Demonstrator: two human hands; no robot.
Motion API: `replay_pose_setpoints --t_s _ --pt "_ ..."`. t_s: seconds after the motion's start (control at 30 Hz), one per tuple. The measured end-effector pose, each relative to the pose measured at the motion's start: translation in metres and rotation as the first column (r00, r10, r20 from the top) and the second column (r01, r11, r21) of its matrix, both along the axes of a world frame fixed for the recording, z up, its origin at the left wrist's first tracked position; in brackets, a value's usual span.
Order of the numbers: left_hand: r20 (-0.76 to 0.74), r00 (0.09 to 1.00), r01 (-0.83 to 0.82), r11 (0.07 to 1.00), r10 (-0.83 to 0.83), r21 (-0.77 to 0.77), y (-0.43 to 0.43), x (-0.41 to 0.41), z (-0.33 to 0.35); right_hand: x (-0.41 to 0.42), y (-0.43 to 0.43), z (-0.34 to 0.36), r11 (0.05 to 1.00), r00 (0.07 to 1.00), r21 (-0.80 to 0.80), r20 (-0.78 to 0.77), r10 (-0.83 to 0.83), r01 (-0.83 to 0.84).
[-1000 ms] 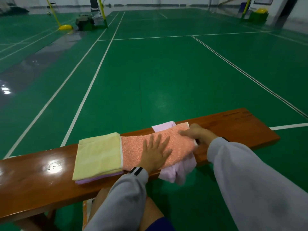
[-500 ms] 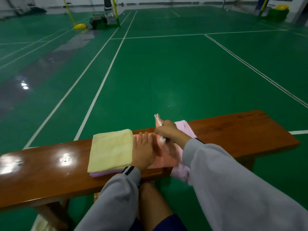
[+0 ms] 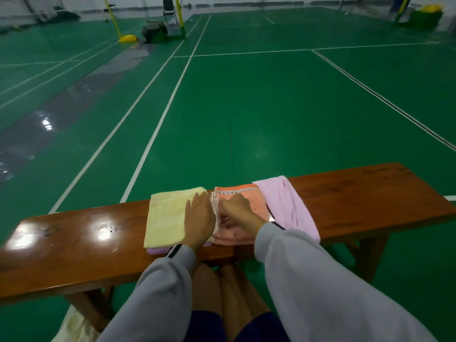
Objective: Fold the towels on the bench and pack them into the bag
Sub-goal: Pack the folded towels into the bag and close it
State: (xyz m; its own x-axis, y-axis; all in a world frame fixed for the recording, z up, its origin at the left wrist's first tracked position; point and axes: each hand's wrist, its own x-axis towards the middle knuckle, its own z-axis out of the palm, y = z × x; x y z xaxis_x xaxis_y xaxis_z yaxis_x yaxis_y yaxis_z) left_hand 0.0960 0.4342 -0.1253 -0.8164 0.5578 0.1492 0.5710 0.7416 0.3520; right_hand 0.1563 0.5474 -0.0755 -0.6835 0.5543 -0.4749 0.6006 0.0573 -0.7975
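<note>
An orange towel (image 3: 249, 201), folded in half, lies in the middle of the wooden bench (image 3: 370, 201). My right hand (image 3: 238, 211) lies on top of it, fingers pressing down near its left edge. My left hand (image 3: 198, 218) rests flat with straight fingers on the right edge of a folded yellow towel (image 3: 165, 218), beside the orange one. A folded purple towel (image 3: 154, 250) peeks out under the yellow one. A pink towel (image 3: 288, 208) lies unfolded to the right and hangs over the near edge. A cream bag (image 3: 71, 327) lies on the floor under the bench.
The bench runs left to right, with bare wood at both ends (image 3: 61, 238). Behind it spreads a green court floor (image 3: 246, 107) with white lines. Net posts and a chair (image 3: 169, 8) stand far back. My knees (image 3: 222, 292) sit under the near edge.
My right hand carried the orange towel's right end over to the left, folding it in half, then came down on it. My left hand slid left onto the yellow towel. The pink towel is uncovered.
</note>
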Motion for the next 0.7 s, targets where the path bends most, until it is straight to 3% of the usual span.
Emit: replay_pose_setpoints --t_s 0.07,0.13,0.2,0.27,0.37,0.43,0.5,0.63,0.7 --pt "-0.056 0.997 -0.045 0.983 0.056 0.177 0.007 0.002 0.009 0.002 0.012 0.001 0.999 1.0 0.049 -0.023 -0.019 0.02" --pt "-0.02 1.0 -0.017 0.981 0.022 0.194 0.016 0.004 0.017 0.007 0.03 -0.003 0.929 0.997 0.367 -0.078 -0.027 0.054" --pt "0.058 0.998 0.035 0.997 -0.039 0.062 0.024 0.003 0.017 0.013 0.048 -0.007 0.782 0.998 0.622 -0.062 -0.001 0.04" --pt "0.051 0.992 0.122 0.985 -0.117 -0.119 0.027 0.005 0.009 0.02 0.061 -0.015 0.673 0.998 0.739 -0.016 0.063 -0.031" --pt "-0.013 0.982 0.176 0.941 -0.188 -0.287 0.02 0.029 -0.017 0.035 0.073 -0.034 0.576 0.966 0.786 0.101 0.239 -0.225" --pt "-0.047 0.988 0.127 0.953 -0.145 -0.275 0.015 0.049 -0.029 0.043 0.076 -0.051 0.532 0.908 0.75 0.223 0.355 -0.393" --pt "-0.045 0.992 0.095 0.948 -0.114 -0.303 0.014 0.054 -0.031 0.047 0.074 -0.065 0.528 0.876 0.707 0.306 0.372 -0.471" --pt "-0.054 0.989 0.103 0.904 -0.138 -0.416 0.026 0.044 -0.013 0.043 0.061 -0.067 0.531 0.925 0.757 0.301 0.232 -0.38" --pt "-0.082 0.989 0.083 0.917 -0.125 -0.39 0.035 0.041 -0.005 0.04 0.054 -0.059 0.519 0.958 0.806 0.239 0.157 -0.286"
